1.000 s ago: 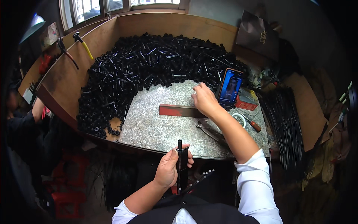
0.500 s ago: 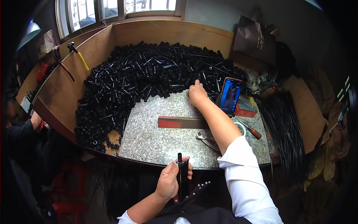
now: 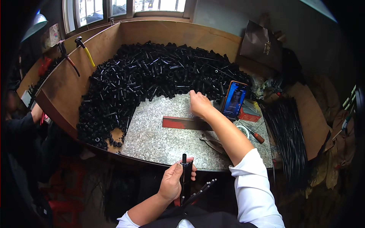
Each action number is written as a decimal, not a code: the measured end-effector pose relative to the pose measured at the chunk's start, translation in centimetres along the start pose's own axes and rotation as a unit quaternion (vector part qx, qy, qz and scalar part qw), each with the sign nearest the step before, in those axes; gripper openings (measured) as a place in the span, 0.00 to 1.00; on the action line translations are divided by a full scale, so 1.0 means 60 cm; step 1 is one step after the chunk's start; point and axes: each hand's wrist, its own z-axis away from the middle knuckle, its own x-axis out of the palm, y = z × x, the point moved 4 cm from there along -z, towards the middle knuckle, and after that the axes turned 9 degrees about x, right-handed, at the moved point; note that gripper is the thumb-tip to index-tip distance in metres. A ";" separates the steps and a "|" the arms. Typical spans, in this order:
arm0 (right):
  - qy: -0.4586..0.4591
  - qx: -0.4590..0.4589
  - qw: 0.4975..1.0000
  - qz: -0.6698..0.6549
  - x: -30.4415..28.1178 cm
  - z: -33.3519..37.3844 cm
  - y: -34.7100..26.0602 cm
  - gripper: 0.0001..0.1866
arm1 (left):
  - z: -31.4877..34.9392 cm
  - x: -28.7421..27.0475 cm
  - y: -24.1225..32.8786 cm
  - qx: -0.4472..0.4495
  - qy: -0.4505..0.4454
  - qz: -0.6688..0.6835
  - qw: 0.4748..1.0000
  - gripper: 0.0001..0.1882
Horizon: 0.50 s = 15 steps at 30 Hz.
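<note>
My left hand (image 3: 172, 181) is wrapped around an upright black tube (image 3: 185, 171) with a narrower round end on top, in front of the table's near edge. More thin black rods with pale tips (image 3: 203, 189) slant beside it, close to my lap. My right hand (image 3: 199, 103) reaches across to the front edge of a big heap of small black tubular parts (image 3: 163, 68). Its fingers are curled closed, and whatever they hold is hidden. Below that forearm lies a flat metal bar (image 3: 182, 122) with red on its left part.
Pliers (image 3: 211, 142), a small white-rimmed dish (image 3: 243, 131) and a screwdriver (image 3: 258, 137) lie right of centre. A lit phone (image 3: 234, 99) leans by a red box (image 3: 250, 112). Long black rods (image 3: 287, 133) fill the right side. Pincers (image 3: 85, 51) hang on the left partition; another person's hand (image 3: 37, 113) shows beyond it.
My right hand has drawn back slightly toward me from the heap, its fingers more curled. My left hand keeps its grip on the black tube. The whole view has shifted a little.
</note>
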 end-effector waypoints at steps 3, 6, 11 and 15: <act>0.065 -0.099 0.985 -0.125 -0.056 0.096 -0.038 0.24 | 0.001 0.007 0.000 0.002 0.000 -0.002 1.000 0.23; 0.056 -0.190 0.942 -0.269 -0.089 0.172 -0.065 0.30 | 0.001 0.007 -0.003 0.003 0.005 -0.004 1.000 0.24; -0.128 -0.088 0.800 -0.580 -0.123 0.270 -0.072 0.28 | 0.005 0.003 -0.004 0.007 0.024 -0.023 0.999 0.24; -0.173 -0.071 0.733 -0.654 -0.129 0.313 -0.057 0.28 | 0.007 0.016 0.000 0.003 0.018 -0.015 1.000 0.24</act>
